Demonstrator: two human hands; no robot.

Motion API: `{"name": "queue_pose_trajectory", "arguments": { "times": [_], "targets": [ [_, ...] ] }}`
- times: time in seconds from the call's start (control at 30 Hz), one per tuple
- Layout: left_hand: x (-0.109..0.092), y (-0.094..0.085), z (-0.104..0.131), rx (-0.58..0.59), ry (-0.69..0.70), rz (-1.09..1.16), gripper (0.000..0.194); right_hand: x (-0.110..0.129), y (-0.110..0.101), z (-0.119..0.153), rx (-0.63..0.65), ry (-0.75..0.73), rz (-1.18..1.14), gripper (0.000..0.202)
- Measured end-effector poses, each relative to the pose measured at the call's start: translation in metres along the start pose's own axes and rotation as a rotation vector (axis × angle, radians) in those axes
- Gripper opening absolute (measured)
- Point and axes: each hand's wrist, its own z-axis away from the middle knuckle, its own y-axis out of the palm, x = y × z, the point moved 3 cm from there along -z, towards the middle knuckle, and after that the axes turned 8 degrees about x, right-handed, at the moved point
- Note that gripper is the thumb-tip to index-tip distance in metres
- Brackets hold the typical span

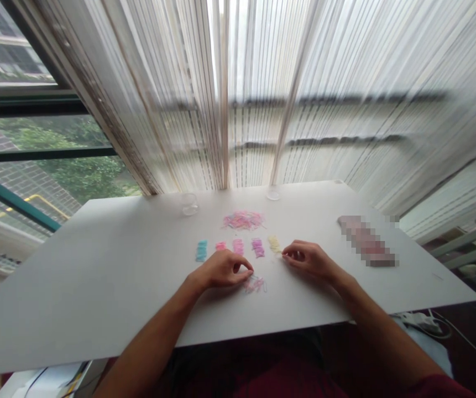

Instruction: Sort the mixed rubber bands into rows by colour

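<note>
My left hand (227, 269) rests on the white table (130, 287), thumb and forefinger pinched together at the edge of a small loose pile of pastel paper clips (255, 284). Whatever sits between those fingertips is too small to make out. My right hand (308, 258) is pinched too, its fingertips at the near end of a row of yellow clips (275, 244); what it holds is unclear. Left of that row lie rows of purple clips (257, 247), light pink clips (238, 246), brighter pink clips (220, 245) and blue clips (202, 250). My left hand partly covers the brighter pink row.
Beyond the rows spreads a larger mixed heap of clips (244, 220). A clear plastic container (189, 204) stands at the back left, and a clear round lid (273, 195) lies at the back. A blurred-out pinkish object (367, 241) lies on the right. Curtains (254, 83) hang behind the table.
</note>
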Motion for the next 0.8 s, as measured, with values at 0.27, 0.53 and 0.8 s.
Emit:
{"name": "queue_pose_trajectory", "arguments": {
  "times": [0.27,0.53,0.8],
  "targets": [
    [-0.001,0.0,0.001,0.006,0.003,0.007,0.016,0.003,0.002,0.0,-0.051,-0.038,0.07,0.009],
    [0.0,0.001,0.0,0.008,0.002,0.017,0.017,0.011,0.012,-0.002,-0.007,-0.039,0.135,0.01],
    [0.001,0.001,0.0,-0.007,0.016,0.031,0.017,0.013,0.012,-0.003,-0.042,-0.057,0.121,0.011]
  ]
}}
